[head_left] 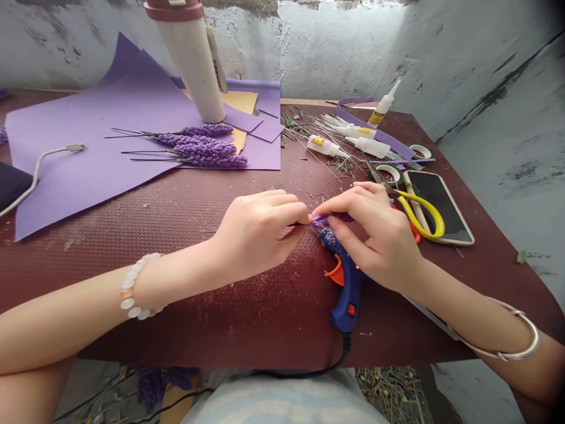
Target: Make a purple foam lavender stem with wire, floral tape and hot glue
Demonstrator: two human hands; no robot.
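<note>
A small purple strip [321, 221] of paper or foam, gathered and creased, is pinched at its left end by my left hand [260, 227]. The thumb and fingers of my right hand [377, 227] grip the same strip just to the right, and part of it is hidden under them. Right below the strip lies a blue glue gun [348, 288] with an orange trigger, its nozzle close under my fingertips. Beyond my left hand, several purple flower stems [198, 147] with dark wire stalks rest on a purple sheet [83, 153].
A tall white bottle [194, 70] stands on the sheets at the back. To the right are glue bottles [366, 146], cut wires, green tape rolls [388, 174], yellow-handled scissors [424, 215] and a phone [441, 206]. A white cable [39, 168] lies at the left.
</note>
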